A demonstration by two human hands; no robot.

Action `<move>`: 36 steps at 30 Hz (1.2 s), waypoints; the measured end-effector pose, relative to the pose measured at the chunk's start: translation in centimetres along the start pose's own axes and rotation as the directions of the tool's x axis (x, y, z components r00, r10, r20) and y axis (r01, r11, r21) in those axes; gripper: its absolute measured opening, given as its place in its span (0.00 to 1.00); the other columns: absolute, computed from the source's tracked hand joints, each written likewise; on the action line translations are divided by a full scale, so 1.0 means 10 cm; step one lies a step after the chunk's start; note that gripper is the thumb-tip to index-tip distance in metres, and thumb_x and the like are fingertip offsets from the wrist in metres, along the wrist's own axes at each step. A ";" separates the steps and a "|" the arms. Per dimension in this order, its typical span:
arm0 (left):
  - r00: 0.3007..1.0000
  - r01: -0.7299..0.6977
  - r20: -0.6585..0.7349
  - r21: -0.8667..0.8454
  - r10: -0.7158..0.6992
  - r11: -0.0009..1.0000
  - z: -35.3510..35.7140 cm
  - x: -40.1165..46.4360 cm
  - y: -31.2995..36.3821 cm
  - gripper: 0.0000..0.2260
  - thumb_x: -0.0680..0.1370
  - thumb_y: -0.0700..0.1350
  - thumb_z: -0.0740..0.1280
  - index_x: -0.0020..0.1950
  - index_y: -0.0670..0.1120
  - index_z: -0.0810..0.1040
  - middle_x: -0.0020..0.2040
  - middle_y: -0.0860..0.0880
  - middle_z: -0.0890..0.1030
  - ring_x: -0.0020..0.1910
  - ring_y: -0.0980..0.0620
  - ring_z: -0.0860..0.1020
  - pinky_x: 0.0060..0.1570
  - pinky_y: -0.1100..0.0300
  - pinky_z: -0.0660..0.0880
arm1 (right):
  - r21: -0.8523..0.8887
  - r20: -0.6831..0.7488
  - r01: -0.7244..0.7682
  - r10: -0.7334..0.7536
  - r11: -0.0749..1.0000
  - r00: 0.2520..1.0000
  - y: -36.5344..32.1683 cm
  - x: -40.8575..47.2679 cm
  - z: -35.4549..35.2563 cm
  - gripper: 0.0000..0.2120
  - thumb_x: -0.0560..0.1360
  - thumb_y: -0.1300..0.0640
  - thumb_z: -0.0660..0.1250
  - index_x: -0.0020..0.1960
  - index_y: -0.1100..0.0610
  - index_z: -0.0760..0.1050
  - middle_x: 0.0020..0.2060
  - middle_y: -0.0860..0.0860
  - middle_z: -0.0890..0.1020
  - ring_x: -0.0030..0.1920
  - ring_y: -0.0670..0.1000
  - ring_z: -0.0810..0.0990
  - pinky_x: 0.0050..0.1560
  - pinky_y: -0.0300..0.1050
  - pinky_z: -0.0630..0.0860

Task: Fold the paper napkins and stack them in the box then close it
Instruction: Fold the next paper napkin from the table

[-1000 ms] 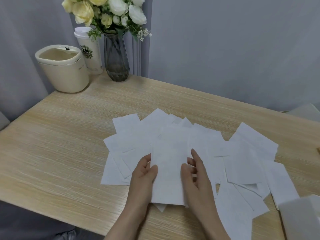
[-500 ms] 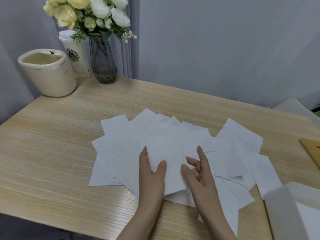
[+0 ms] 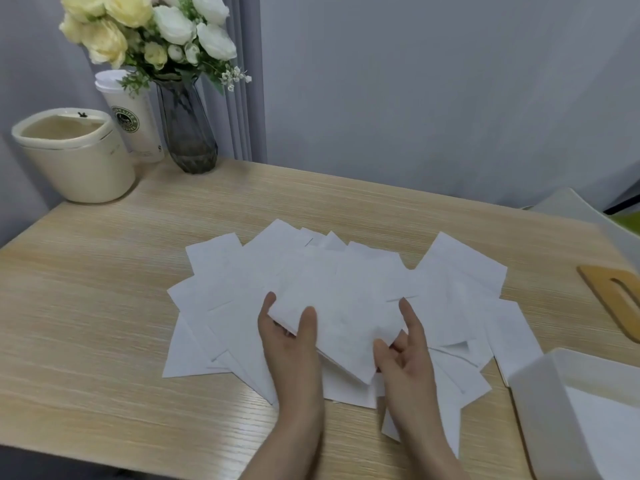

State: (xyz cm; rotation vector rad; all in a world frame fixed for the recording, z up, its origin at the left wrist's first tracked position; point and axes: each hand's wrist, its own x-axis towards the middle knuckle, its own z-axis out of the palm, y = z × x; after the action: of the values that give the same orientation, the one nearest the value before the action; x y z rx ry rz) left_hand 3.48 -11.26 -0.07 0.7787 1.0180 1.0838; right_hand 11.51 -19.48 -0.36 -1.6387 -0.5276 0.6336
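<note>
We pinch one white paper napkin [image 3: 341,327] with our left hand [image 3: 291,348] and right hand [image 3: 405,355]. It lifts above scattered white napkins [image 3: 221,271] on the wooden table [image 3: 104,306], near the white box [image 3: 540,386].

The white box [image 3: 540,403] runs off the near right corner, so its full shape cannot be told. A wooden board [image 3: 614,299] is cut by the right edge. The left hand [image 3: 292,344] hides its fingers behind the held napkin [image 3: 343,327] — only the thumb shows. The cup [image 3: 133,123] logo is too small to read — leaves cover its lid.
</note>
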 end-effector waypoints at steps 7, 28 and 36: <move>0.963 0.178 0.181 0.134 -0.200 0.975 -0.19 0.13 0.07 0.18 0.79 0.40 0.67 0.64 0.60 0.75 0.56 0.53 0.80 0.30 0.47 0.82 0.34 0.57 0.79 | -0.190 0.139 0.055 -0.028 0.980 0.990 -0.06 0.24 -0.34 0.30 0.77 0.68 0.60 0.69 0.37 0.66 0.32 0.44 0.62 0.33 0.46 0.66 0.40 0.34 0.69; 0.904 0.046 0.417 0.120 -0.092 0.992 0.36 -0.40 0.03 0.16 0.77 0.33 0.66 0.56 0.51 0.83 0.60 0.53 0.80 0.37 0.51 0.84 0.31 0.56 0.81 | -0.138 -0.082 0.153 -0.165 0.979 0.983 -0.41 -0.17 -1.05 0.11 0.76 0.62 0.68 0.49 0.47 0.81 0.46 0.39 0.83 0.41 0.39 0.78 0.41 0.30 0.73; 0.824 0.039 0.539 0.254 -0.175 0.966 0.72 -0.76 -0.13 0.15 0.77 0.36 0.68 0.60 0.53 0.80 0.62 0.54 0.78 0.27 0.48 0.81 0.32 0.64 0.77 | -0.235 -0.267 0.138 -0.201 0.962 0.942 -0.38 -0.25 -1.63 0.14 0.75 0.62 0.68 0.47 0.42 0.81 0.49 0.36 0.81 0.45 0.42 0.75 0.43 0.35 0.69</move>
State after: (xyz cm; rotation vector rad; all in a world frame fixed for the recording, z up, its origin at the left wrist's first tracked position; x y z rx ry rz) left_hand 9.61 -19.10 3.35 1.1354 0.6744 0.5776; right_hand 20.50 -32.54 5.46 -1.8258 -0.5283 0.2061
